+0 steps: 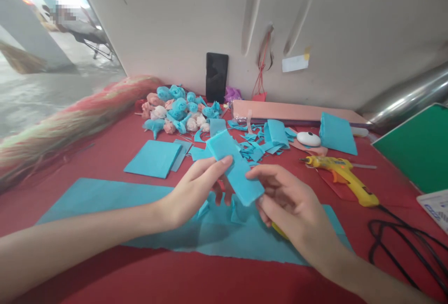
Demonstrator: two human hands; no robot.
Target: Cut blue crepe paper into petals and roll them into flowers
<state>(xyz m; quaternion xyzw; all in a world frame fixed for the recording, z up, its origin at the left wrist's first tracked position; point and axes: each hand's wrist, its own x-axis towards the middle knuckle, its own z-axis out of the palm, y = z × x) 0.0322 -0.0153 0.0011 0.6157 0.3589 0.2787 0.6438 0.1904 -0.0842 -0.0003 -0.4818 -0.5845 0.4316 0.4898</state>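
A folded strip of blue crepe paper (241, 179) is held at a slant above the table, its layers stacked into a narrow rectangle. My left hand (196, 185) pinches its left edge between thumb and fingers. On the opposite side, the fingers and thumb of my right hand (292, 201) grip the lower right end. A bit of something yellow (280, 231) peeks out beneath my right hand; most of it is hidden. Under both hands lies a wide blue crepe paper sheet (140, 222), with small cut pieces (238, 210) on it.
Blue, pink and white paper flowers (178, 106) are heaped at the back left, near an upright phone (216, 78). Blue scraps (254, 148) lie mid-table, a folded blue square (154, 158) at left. At right are a yellow glue gun (345, 178), its black cable (388, 234) and a green board (416, 148).
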